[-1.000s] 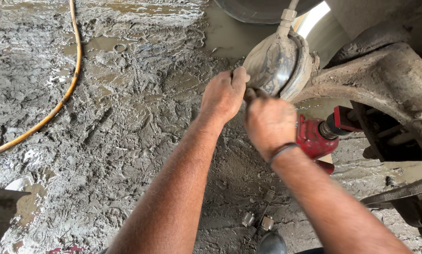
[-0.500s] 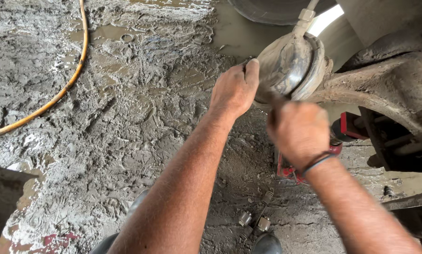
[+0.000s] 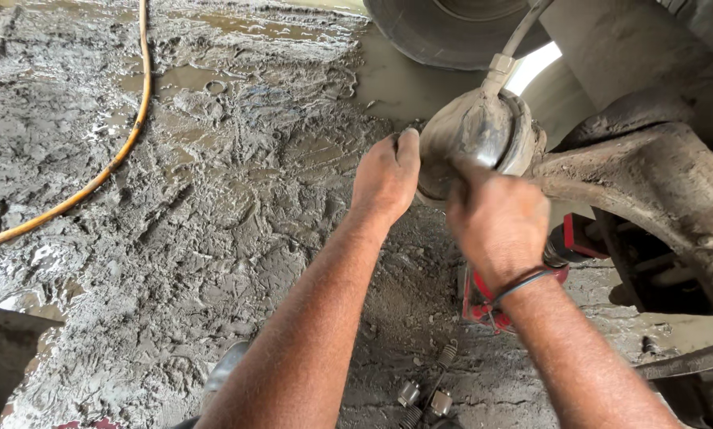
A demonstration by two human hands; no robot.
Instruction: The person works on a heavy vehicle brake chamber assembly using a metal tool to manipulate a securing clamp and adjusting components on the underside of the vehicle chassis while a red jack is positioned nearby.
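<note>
A round, mud-caked metal canister (image 3: 483, 135) with a hose fitting on top hangs under a vehicle, fixed to a dirty axle beam (image 3: 658, 191). My left hand (image 3: 387, 176) grips the canister's left rim. My right hand (image 3: 499, 222), blurred, is closed against the canister's lower front; whatever it holds is hidden. A cord bracelet sits on my right wrist.
A red jack (image 3: 523, 282) stands under the axle on wet, rutted mud (image 3: 213, 183). A yellow hose (image 3: 110, 159) curves across the mud at left. A tyre (image 3: 452, 28) is behind the canister. Small metal fittings (image 3: 424, 393) lie near the bottom edge.
My right hand has moved down and to the right across the canister's front. My left hand stays on the rim. The view has shifted slightly.
</note>
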